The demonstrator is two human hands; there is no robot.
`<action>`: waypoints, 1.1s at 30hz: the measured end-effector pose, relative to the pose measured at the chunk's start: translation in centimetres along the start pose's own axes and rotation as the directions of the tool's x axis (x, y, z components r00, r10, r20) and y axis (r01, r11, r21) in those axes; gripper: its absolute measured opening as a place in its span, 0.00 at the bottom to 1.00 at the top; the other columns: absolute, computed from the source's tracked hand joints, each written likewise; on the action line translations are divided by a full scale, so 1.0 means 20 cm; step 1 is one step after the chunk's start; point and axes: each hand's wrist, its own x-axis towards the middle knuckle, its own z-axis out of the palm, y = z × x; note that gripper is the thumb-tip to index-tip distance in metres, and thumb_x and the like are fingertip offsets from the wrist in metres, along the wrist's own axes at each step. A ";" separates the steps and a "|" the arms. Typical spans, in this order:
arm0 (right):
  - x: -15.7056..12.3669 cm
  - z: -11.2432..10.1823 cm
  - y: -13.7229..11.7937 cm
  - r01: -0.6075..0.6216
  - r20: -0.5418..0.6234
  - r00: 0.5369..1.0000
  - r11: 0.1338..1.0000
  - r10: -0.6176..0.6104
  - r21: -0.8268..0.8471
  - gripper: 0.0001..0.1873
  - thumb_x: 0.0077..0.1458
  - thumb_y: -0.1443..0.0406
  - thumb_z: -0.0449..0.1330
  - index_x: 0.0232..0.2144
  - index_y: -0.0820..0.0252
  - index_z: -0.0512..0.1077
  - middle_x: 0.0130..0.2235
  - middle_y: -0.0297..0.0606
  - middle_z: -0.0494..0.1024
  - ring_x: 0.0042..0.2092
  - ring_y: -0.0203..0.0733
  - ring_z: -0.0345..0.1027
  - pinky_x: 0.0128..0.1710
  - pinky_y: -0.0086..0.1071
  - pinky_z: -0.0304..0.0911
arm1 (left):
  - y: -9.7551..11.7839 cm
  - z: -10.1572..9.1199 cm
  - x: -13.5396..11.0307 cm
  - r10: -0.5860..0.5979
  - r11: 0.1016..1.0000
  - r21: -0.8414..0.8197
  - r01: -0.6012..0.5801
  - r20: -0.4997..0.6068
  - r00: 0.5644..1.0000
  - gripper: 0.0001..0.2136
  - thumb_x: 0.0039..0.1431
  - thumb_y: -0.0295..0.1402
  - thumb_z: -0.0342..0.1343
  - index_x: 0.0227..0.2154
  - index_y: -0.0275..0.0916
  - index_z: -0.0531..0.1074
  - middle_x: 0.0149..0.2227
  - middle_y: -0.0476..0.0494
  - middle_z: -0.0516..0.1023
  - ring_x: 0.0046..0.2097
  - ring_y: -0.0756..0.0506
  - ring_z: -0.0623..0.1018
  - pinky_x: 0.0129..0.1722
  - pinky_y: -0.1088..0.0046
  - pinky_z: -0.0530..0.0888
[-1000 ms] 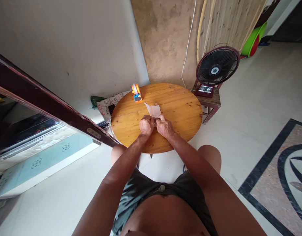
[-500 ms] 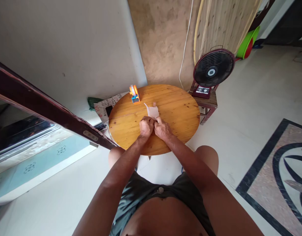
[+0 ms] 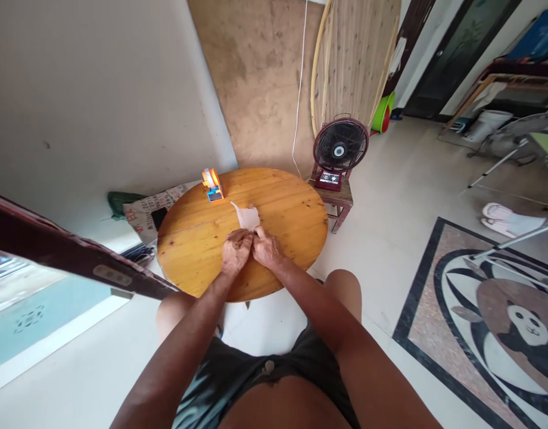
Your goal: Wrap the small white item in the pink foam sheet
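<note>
On the round wooden table (image 3: 292,208) lies a small, thin, pale pink plastic bag (image 3: 248,218), its strap-like ends pointing away from me. My left hand (image 3: 237,250) is closed at the bag's near end, its fingers pinched together. Right beside it, my right hand (image 3: 265,247) is also closed on that near end, thumb and fingers gathered. The hands nearly touch, and they hide the part of the bag between them. Toward the table's far left edge stands an orange and blue tape dispenser (image 3: 212,185), apart from both hands.
A dark red electric fan (image 3: 341,146) rests on a wooden stool (image 3: 345,199) right of the table. Behind the table hangs a white cord (image 3: 299,89) along the wall. A dark door frame (image 3: 77,253) slants in at left. Printed sacking (image 3: 140,211) lies beyond the table's left edge.
The camera view has turned to the right, so everything sits further left in the picture. Both hands stay closed at the bag's near end, with little visible movement.
</note>
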 end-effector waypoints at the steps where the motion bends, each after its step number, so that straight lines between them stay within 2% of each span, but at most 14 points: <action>1: 0.00 0.00 0.00 -0.002 0.006 1.000 1.000 0.002 0.008 0.18 0.68 0.64 0.48 0.45 0.61 0.78 0.50 0.49 0.75 0.38 0.42 0.71 0.36 0.33 0.64 | -0.01 0.00 -0.01 0.018 1.000 0.000 -0.018 0.002 1.000 0.14 0.61 0.40 0.52 0.40 0.42 0.81 0.49 0.39 0.82 0.54 0.40 0.79 0.60 0.60 0.73; 7: -0.01 -0.04 -0.01 -0.049 0.023 0.999 0.995 0.047 0.083 0.20 0.70 0.61 0.47 0.51 0.58 0.76 0.53 0.46 0.76 0.40 0.42 0.72 0.40 0.32 0.66 | -0.07 0.04 -0.11 0.130 0.991 0.008 -0.131 0.041 0.991 0.22 0.68 0.44 0.46 0.54 0.36 0.76 0.60 0.34 0.75 0.63 0.37 0.70 0.67 0.53 0.66; 12: -0.02 -0.05 0.00 -0.057 0.025 0.998 0.994 0.055 0.098 0.20 0.68 0.61 0.49 0.52 0.59 0.76 0.55 0.45 0.76 0.42 0.43 0.73 0.42 0.33 0.67 | -0.08 0.05 -0.14 0.203 0.978 0.024 -0.205 0.069 0.977 0.27 0.72 0.49 0.40 0.60 0.35 0.70 0.64 0.33 0.70 0.67 0.38 0.66 0.69 0.52 0.62; 17: -0.02 -0.03 0.03 -0.043 -0.016 0.999 0.986 0.046 0.159 0.18 0.65 0.61 0.53 0.50 0.58 0.78 0.56 0.45 0.75 0.42 0.43 0.74 0.44 0.32 0.68 | -0.07 0.05 -0.14 0.251 0.964 0.066 -0.258 0.095 0.963 0.29 0.72 0.50 0.40 0.62 0.35 0.68 0.65 0.31 0.68 0.68 0.37 0.65 0.69 0.51 0.62; 21: -0.02 -0.01 0.07 -0.011 -0.044 0.999 0.971 0.022 0.237 0.15 0.63 0.64 0.56 0.48 0.56 0.79 0.56 0.44 0.75 0.46 0.42 0.74 0.48 0.31 0.68 | -0.07 0.06 -0.14 0.264 0.956 0.103 -0.274 0.107 0.959 0.29 0.71 0.51 0.42 0.63 0.34 0.66 0.66 0.30 0.66 0.69 0.36 0.63 0.70 0.52 0.60; 27: 0.02 -0.05 0.15 0.044 -0.059 0.998 0.933 -0.024 0.358 0.18 0.61 0.72 0.54 0.46 0.58 0.80 0.52 0.42 0.79 0.51 0.40 0.73 0.55 0.31 0.66 | -0.05 0.06 -0.14 0.285 0.945 0.138 -0.297 0.100 0.953 0.25 0.71 0.44 0.45 0.63 0.32 0.66 0.65 0.28 0.67 0.68 0.35 0.64 0.69 0.51 0.61; 33: 0.14 -0.10 0.21 0.074 -0.023 0.997 0.926 -0.071 0.371 0.14 0.67 0.65 0.54 0.39 0.59 0.81 0.47 0.41 0.81 0.50 0.40 0.72 0.55 0.33 0.63 | -0.04 0.06 -0.15 0.281 0.941 0.163 -0.295 0.103 0.954 0.23 0.69 0.40 0.49 0.63 0.36 0.65 0.65 0.31 0.67 0.68 0.36 0.64 0.69 0.51 0.62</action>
